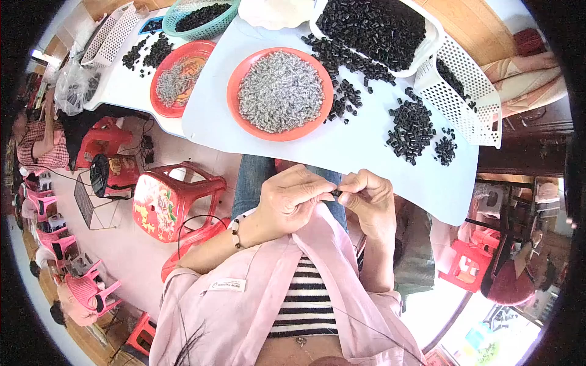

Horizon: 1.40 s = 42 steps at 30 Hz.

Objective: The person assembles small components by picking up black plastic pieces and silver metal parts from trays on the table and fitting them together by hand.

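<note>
Close together above my lap, just off the table's near edge, my left hand [299,194] and my right hand [368,196] meet at the fingertips. Pinched between them is a small black part [336,193]; its exact kind is too small to make out. Nearest on the table stands an orange-red bowl [233,105] filled with small silvery metal springs [281,91]. Loose piles of small black cylindrical parts [410,129] lie to its right. Behind them, a white tray [421,65] holds many more black parts [372,30].
A white perforated basket [455,100] stands at the table's right edge. On the left table are a second red bowl [160,91], a teal basket [213,27] and black parts [160,50]. A red stool [160,207] stands on the floor to my left, more pink stools [91,290] beyond.
</note>
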### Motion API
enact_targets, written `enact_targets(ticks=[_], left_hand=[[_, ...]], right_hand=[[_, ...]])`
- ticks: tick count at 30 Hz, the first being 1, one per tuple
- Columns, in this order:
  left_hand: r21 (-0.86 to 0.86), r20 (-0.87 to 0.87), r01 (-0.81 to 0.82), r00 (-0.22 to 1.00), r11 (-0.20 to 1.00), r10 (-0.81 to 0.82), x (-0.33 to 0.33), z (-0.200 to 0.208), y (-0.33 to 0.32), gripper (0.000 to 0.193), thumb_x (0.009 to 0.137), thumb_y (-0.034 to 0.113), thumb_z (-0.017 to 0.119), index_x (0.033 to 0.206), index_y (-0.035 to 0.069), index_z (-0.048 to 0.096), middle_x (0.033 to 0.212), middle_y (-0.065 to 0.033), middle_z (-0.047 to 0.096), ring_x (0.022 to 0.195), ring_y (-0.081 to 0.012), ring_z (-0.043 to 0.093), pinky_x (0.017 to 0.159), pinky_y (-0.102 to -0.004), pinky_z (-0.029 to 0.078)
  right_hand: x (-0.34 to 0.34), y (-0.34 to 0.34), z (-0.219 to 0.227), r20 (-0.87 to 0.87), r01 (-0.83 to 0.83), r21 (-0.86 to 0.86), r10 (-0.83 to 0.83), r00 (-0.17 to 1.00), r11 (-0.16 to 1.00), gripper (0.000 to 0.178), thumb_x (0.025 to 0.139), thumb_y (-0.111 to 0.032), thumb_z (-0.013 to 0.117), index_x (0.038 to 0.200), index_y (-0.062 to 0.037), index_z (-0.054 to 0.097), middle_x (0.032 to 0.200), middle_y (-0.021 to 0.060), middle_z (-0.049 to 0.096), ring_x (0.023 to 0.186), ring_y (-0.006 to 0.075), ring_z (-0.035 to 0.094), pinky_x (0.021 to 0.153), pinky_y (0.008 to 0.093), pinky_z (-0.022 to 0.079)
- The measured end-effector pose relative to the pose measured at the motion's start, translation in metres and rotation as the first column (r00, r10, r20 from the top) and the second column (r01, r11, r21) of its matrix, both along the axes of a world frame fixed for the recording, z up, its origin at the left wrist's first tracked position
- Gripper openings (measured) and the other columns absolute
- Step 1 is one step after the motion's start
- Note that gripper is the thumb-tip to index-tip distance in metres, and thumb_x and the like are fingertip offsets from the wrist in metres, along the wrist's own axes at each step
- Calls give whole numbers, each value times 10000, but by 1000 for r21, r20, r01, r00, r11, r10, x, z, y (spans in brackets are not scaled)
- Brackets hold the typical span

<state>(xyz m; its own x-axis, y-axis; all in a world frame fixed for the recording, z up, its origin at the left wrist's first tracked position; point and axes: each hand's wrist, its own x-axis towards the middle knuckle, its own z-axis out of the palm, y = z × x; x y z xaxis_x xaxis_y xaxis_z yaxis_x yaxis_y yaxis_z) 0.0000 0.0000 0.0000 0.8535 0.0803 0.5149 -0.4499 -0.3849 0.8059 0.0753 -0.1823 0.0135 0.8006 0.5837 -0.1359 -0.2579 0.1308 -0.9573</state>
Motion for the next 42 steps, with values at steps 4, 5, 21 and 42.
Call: enact_targets(ticks=[4, 5, 21, 42], left_hand=[[94, 54, -50, 998, 994, 45, -3, 7, -2, 404, 649, -132, 662, 1028, 0, 710, 890, -99, 690, 681, -237, 620, 595, -313, 510], [141, 56, -70, 996, 987, 63, -3, 9, -1, 390, 630, -140, 663, 992, -9, 721, 849, -104, 689, 670, -229, 628, 587, -310, 515], [248, 65, -39, 998, 968, 23, -8, 5, -3, 488, 585, -103, 658, 1069, -39, 657, 907, -94, 601, 726, -267, 555, 630, -353, 489], [-222, -284, -84, 959, 971, 18, 0, 6, -2, 207, 835, -27, 702, 1038, 3, 725, 874, -119, 710, 742, -191, 683, 650, -276, 534]], right_hand=[[-2, 1, 5, -10, -24, -34, 23, 1000, 999, 142, 775, 71, 761, 810, -5, 647, 798, 52, 654, 725, 96, 568, 671, 226, 468], [-2, 1, 5, 1, -30, -71, 30, 1000, 997, 144, 771, 73, 763, 806, 0, 645, 797, 54, 655, 720, 90, 568, 661, 222, 468], [-1, 2, 8, -16, -77, -145, 75, 997, 986, 139, 776, 50, 770, 776, 10, 636, 791, 59, 663, 718, 75, 579, 651, 207, 471], [3, 11, -10, -95, -40, 108, 50, 994, 993, 111, 877, -51, 733, 872, -36, 623, 864, 19, 668, 803, 61, 584, 762, 223, 484]])
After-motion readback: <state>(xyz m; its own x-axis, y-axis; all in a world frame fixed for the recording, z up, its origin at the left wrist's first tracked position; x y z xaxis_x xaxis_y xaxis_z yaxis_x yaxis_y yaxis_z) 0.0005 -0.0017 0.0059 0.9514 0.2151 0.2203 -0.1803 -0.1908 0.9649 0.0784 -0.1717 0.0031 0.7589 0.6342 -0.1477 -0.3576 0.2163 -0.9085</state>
